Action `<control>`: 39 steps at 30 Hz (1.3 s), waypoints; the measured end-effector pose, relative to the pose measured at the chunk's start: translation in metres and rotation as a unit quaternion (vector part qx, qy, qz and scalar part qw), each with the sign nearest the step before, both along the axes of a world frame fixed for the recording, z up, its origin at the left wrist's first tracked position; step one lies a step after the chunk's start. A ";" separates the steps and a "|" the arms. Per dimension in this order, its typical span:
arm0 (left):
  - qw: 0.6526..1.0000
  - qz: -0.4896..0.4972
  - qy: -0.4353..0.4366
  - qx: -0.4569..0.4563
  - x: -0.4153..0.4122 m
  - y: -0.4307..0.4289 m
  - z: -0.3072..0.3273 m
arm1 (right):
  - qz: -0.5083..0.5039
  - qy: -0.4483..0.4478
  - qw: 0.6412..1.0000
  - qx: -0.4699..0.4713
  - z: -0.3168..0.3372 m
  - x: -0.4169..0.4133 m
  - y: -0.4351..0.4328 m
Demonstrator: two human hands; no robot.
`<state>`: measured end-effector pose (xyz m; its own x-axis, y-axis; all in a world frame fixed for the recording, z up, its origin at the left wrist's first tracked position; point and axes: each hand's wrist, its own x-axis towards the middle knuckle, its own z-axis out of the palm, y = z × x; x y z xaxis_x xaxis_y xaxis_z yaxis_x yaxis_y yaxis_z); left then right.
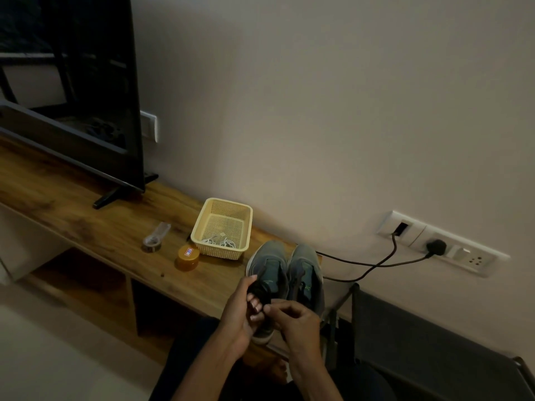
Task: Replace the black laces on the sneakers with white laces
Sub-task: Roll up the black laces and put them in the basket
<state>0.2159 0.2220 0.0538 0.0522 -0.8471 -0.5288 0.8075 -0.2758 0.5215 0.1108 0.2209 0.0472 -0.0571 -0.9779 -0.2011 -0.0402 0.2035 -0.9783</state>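
Two grey-green sneakers stand side by side at the right end of the wooden shelf, toes toward the wall: the left sneaker (267, 266) and the right sneaker (307, 266). Both carry black laces. My left hand (241, 309) grips a bunch of black lace (262, 293) over the left sneaker's tongue. My right hand (296, 319) pinches the same lace near the heel. White laces (220, 242) lie coiled inside the cream basket (202, 227) behind the sneakers.
A roll of clear tape (152, 243) and an orange-lidded jar (188, 257) sit left of the basket. A TV (72, 82) stands at the far left. Black cables (376, 264) run to a wall socket. A dark chair (428, 342) is at the right.
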 end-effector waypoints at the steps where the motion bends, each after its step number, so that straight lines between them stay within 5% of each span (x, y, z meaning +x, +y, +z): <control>1: 1.000 0.000 -0.008 -0.001 0.000 0.000 -0.001 | -0.006 -0.017 1.000 0.011 -0.001 0.001 -0.001; 5: 1.000 0.007 -0.029 -0.001 0.003 -0.003 -0.004 | 0.016 -0.059 0.998 0.025 0.002 0.007 -0.002; 14: 0.991 -0.027 -0.129 -0.037 0.001 -0.001 0.004 | 0.088 0.045 0.994 -0.053 0.006 0.019 0.007; 25: 0.984 0.048 -0.169 0.019 0.002 -0.010 -0.010 | 0.093 0.010 0.996 0.004 0.014 0.032 0.011; 32: 0.936 0.051 -0.348 -0.018 0.002 -0.013 -0.022 | 0.105 0.087 0.990 -0.036 0.012 0.034 0.005; 39: 0.961 0.124 -0.247 0.007 0.034 -0.063 -0.015 | 0.076 0.068 0.994 -0.028 0.021 0.042 -0.067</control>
<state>0.2501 0.1592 0.0393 0.5003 -0.7685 -0.3988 0.5035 -0.1164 0.8561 0.1532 0.1543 0.0687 0.0693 -0.9868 -0.1465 -0.1998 0.1301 -0.9711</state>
